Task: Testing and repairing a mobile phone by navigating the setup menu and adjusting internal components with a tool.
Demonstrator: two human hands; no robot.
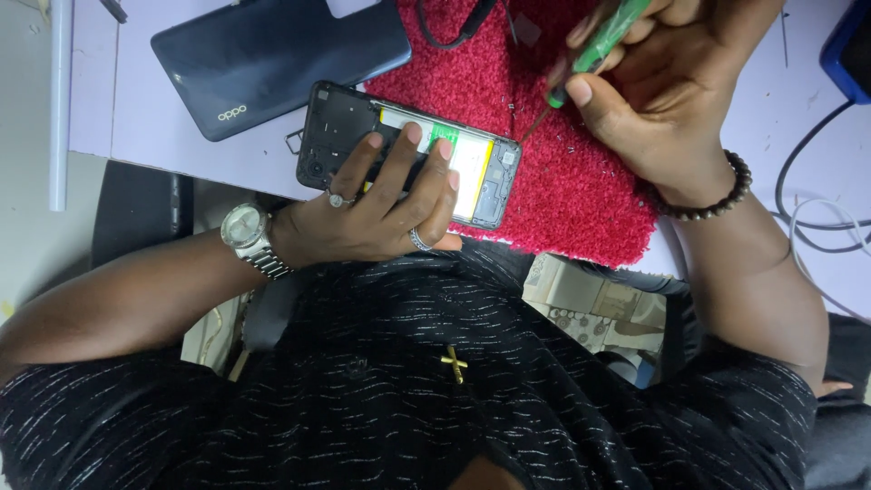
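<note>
Phone (490, 177), yellow-white label inside, in left hand (376, 213); right hand (658, 100) w/ screwdriver (599, 45).

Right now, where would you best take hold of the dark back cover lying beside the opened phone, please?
Grip the back cover by its two long edges, coming from above. It lies flat on the table, untouched, while the left hand holds the opened phone beside it.
</note>
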